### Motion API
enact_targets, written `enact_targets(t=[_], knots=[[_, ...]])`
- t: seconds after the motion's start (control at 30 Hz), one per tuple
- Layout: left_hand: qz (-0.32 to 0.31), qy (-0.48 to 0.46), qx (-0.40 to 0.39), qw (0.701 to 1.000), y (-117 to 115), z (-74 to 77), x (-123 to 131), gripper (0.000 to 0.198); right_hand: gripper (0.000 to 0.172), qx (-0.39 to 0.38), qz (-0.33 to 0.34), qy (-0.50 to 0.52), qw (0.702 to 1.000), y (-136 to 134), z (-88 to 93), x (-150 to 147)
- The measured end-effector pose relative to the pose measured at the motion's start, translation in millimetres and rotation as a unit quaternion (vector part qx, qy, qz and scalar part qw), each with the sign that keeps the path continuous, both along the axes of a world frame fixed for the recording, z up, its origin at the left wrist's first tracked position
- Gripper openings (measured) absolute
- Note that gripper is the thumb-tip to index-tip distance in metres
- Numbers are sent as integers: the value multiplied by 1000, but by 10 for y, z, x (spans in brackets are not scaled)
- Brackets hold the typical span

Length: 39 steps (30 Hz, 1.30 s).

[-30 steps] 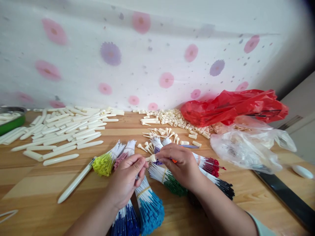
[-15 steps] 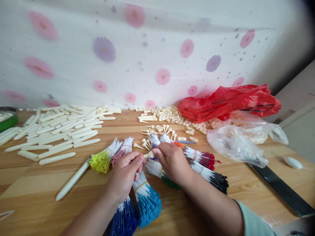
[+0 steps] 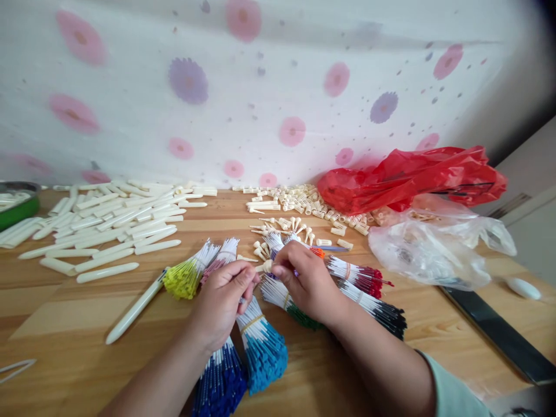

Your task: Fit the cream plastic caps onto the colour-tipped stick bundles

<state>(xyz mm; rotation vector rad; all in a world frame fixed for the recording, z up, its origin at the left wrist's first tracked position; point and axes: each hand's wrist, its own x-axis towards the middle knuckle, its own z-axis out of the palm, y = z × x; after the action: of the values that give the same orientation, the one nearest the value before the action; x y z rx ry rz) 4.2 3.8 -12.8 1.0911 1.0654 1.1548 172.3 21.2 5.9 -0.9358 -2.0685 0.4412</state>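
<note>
My left hand (image 3: 221, 304) and my right hand (image 3: 304, 281) meet over bundles of thin refills spread in a fan on the wooden table (image 3: 78, 324). Between the fingertips of my right hand is a small cream plastic tip (image 3: 264, 267), pinched tight. My left hand is closed with thumb and fingers together; what it holds is hidden. Around them lie a yellow bundle (image 3: 185, 277), a light blue bundle (image 3: 263, 347), a dark blue bundle (image 3: 221, 382), a red bundle (image 3: 360, 275) and a black bundle (image 3: 382, 313).
Cream pen barrels (image 3: 108, 226) lie heaped at the left, one long assembled pen (image 3: 134, 307) nearer me. Small cream tips and clips (image 3: 299, 211) are scattered at the back. A red bag (image 3: 412, 179) and a clear bag (image 3: 434, 243) sit right. A green-rimmed tray (image 3: 17, 205) is far left.
Both hands stay together over the bundles. The right hand has shifted slightly left and away from me with the cream tip, and the view has moved a little.
</note>
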Motion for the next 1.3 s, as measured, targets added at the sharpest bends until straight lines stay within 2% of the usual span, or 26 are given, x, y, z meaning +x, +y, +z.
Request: enact_targets(t=[0.13,0.27,0.4,0.57,0.7,0.83,0.97,1.1,1.3], knots=[[-5,12,5,1000,-6,2,-4,26,31,-9,-31,-40,999,-15,15,-1],[-8,8,-1,1000,-7,-4,8,27,19,10,-25,-33,999,-27,34,-10],[-13,19,1,1000,-4,-11,20,26,29,3,-81,-76,994,-22,29,-14],[-11,7,-5,1000,-3,-9,12,26,20,-8,-33,-69,997,-18,39,11],[-18,14,-9,1000,-7,-17,7,26,28,-12,-78,-86,993,-27,36,0],[-14,9,-20,1000,-3,-19,14,25,20,-1,-63,-71,996,-34,30,-10],[-17,11,-24,1000,0,-3,21,27,26,-24,-83,-82,993,-36,32,-3],[-17,-2,-31,999,-2,-6,15,27,18,-5,-48,-55,997,-37,29,-11],[-18,21,-16,1000,-9,2,14,28,30,-64,-65,-56,994,-45,15,-12]])
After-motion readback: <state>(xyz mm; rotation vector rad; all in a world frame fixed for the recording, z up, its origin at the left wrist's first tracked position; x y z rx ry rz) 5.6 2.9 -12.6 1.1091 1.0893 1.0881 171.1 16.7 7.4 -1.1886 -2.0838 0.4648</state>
